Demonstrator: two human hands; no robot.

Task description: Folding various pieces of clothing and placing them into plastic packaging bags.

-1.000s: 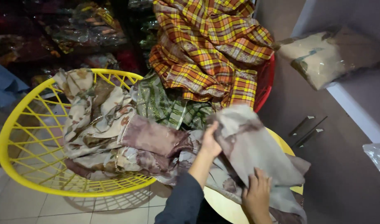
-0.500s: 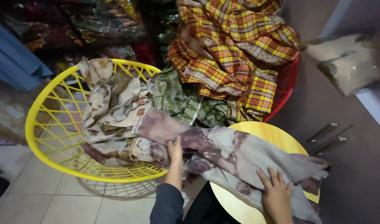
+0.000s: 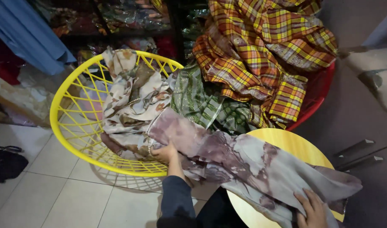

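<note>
1. Where the mauve-and-grey mottled cloth (image 3: 244, 162) is stretched out, its long axis runs from the yellow basket's near rim at centre-left down to the lower right, across the round yellow tabletop (image 3: 294, 143).
2. Right hand (image 3: 313, 209): lies flat, palm down, fingers spread, on the cloth's lower-right end; pressing, not clamped.
3. Left hand (image 3: 165, 153): fingers curled shut on the cloth's upper-left end, just at the basket rim; dark sleeve below the wrist.
4. Cloth appearance: thin, limp, creased; blotchy purple-brown patches on pale grey; far right corner droops off the tabletop edge.
5. Yellow lattice basket (image 3: 71, 126): sits on pale floor tiles, holds a cream floral-print fabric (image 3: 132, 95).
6. Green patterned fabric (image 3: 197, 101): lies between the two baskets.
7. Farthest: an orange-yellow plaid cloth (image 3: 261, 50) heaped in a red basket (image 3: 318, 95).
</note>
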